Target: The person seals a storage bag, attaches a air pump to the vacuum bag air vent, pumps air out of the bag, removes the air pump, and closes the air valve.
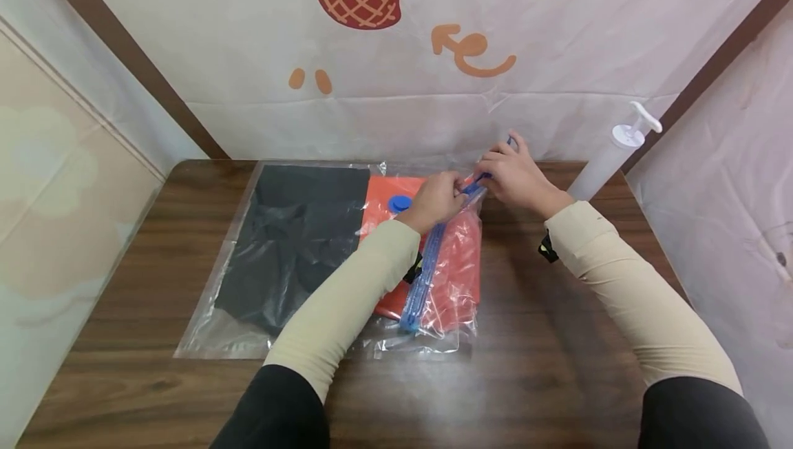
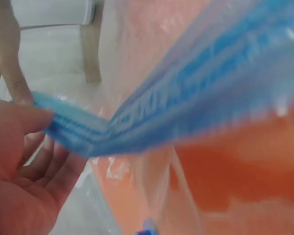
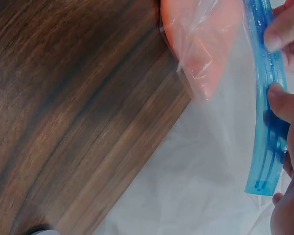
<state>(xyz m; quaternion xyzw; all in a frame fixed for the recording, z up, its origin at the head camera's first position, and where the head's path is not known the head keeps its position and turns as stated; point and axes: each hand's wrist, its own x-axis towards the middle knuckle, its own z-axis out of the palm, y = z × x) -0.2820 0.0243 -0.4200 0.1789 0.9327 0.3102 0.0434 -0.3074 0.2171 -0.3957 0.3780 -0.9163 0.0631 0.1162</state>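
Note:
A large clear vacuum storage bag lies across the back of the table. Inside it show a folded black cloth on the left and an orange-red cloth on the right. My left hand pinches the bag's blue zip strip between thumb and fingers, lifting that stretch. Close beside it, towards the strip's far end, my right hand pinches the same strip at a dark blue zip slider. A round blue valve sits left of the left hand.
A white hand pump with a T-shaped handle stands at the table's back right corner. Behind the wooden table hangs a printed white fabric wall, and further panels rise at both sides.

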